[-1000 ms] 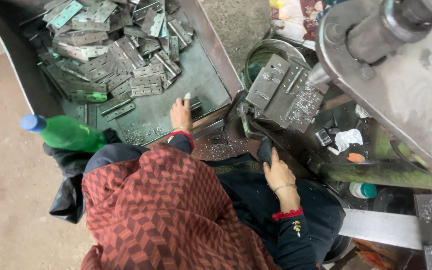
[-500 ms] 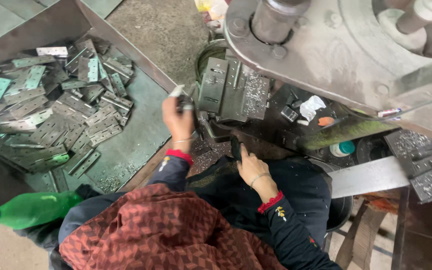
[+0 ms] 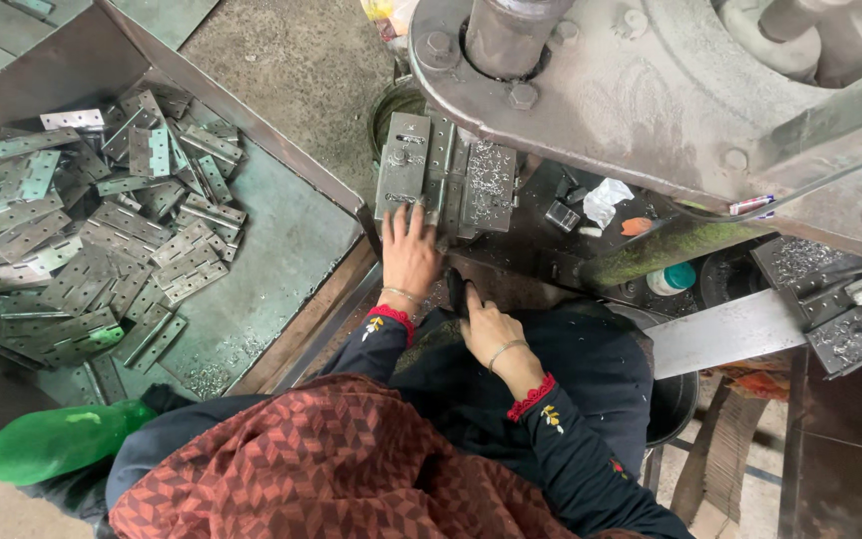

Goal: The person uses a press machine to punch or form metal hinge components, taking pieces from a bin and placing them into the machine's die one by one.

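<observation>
Head view: a seated person works at a heavy metal press.

Left hand point(image 3: 409, 255) lies flat, fingers spread, on the near edge of the grey die block point(image 3: 443, 180) under the press point(image 3: 650, 90), holding nothing. Right hand point(image 3: 486, 324) sits just near of it, curled around a small dark object point(image 3: 456, 291) I cannot make out. A tray point(image 3: 281, 250) at left holds a heap of metal hinges point(image 3: 92, 250). A green bottle point(image 3: 52, 439) lies near left.
</observation>
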